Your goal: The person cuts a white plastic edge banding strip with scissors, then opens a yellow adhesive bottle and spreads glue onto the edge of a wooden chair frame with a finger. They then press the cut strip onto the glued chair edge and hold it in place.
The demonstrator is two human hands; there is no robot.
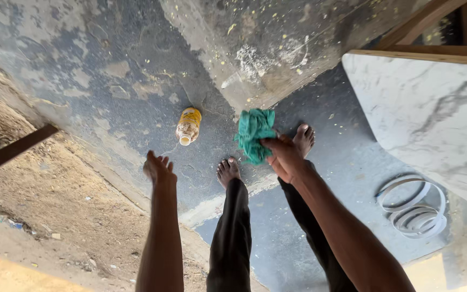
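On concrete floor, one yellow bottle, one green rag in right hand

Rough grey concrete floor, stained and worn, with sandy dirt along the left edge of the frame. Near the centre, a yellow plastic bottle lying on its side. Just right of it, two bare feet standing on the concrete. At lower right, loose white coiled strips. At right, a white marble slab resting on the floor.
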